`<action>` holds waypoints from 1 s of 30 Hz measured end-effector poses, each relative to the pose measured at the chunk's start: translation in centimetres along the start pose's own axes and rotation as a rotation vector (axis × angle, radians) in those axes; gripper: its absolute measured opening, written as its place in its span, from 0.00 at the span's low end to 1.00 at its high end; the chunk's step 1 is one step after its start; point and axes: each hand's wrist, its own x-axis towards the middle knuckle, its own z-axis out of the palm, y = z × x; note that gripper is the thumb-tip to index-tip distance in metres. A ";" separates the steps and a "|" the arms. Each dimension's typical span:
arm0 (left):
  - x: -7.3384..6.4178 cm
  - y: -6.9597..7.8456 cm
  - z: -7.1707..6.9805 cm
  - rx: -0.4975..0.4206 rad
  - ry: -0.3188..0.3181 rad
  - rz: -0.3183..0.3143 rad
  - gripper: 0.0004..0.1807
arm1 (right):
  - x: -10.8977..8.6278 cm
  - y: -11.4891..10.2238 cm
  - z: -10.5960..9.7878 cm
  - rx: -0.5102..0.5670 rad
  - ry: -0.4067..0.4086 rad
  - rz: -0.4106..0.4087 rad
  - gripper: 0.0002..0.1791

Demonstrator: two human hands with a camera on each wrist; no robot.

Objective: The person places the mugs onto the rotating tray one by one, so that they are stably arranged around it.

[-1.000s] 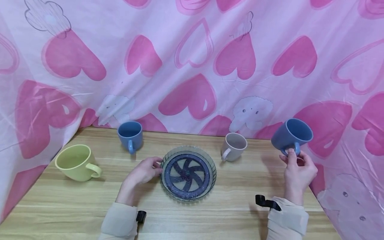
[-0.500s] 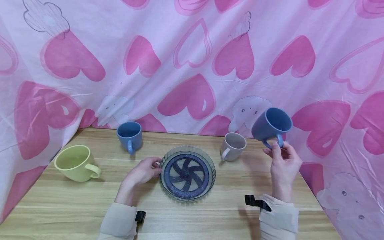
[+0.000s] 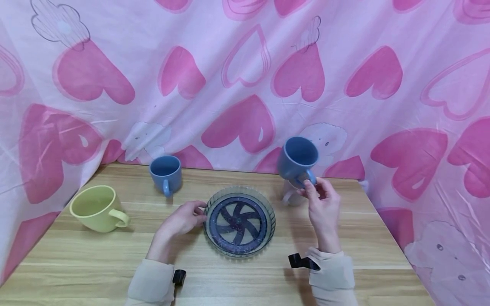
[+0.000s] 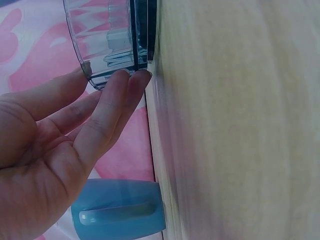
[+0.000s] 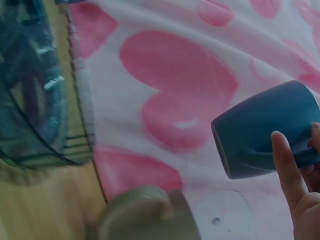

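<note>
My right hand (image 3: 323,206) pinches the handle of a blue mug (image 3: 292,163) and carries it tilted above the table. In the head view this mug partly covers a pale grey-lilac mug (image 3: 292,197) standing behind it. In the right wrist view, finger and thumb sit at the handle of the blue mug (image 5: 265,130). My left hand (image 3: 183,219) touches the left side of a clear ribbed glass bowl (image 3: 271,221) with nearly straight fingers. The left wrist view has fingertips (image 4: 117,77) against the wall of the glass bowl (image 4: 100,30). A dark blue spoked disc (image 3: 239,250) shows through the bowl.
A second blue mug (image 3: 166,172) stands at the back left, its handle toward me. Left of it is a wide yellow-green mug (image 3: 95,208). A pink heart-print cloth (image 3: 237,119) hangs behind the wooden table (image 3: 229,284) and at its sides.
My right hand has moved left with the blue mug, from the right side of the table to over the grey-lilac mug. My left hand and the bowl have stayed in place.
</note>
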 end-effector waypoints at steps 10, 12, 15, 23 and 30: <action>0.2 -0.1 0.0 -0.002 -0.003 -0.003 0.23 | -1.6 3.3 2.1 -0.010 -0.205 0.035 0.07; 0.2 -0.1 0.0 -0.003 -0.004 -0.004 0.23 | -1.9 3.9 2.5 0.007 -0.228 0.061 0.06; 0.2 0.0 0.0 -0.005 -0.005 -0.008 0.23 | -2.4 4.6 3.1 0.032 -0.254 0.113 0.06; 0.1 0.2 0.0 -0.003 -0.008 -0.018 0.24 | -3.1 6.0 3.8 0.014 -0.306 0.186 0.07; 0.1 0.1 0.1 -0.006 -0.008 -0.033 0.24 | -3.2 6.6 3.8 0.013 -0.343 0.236 0.08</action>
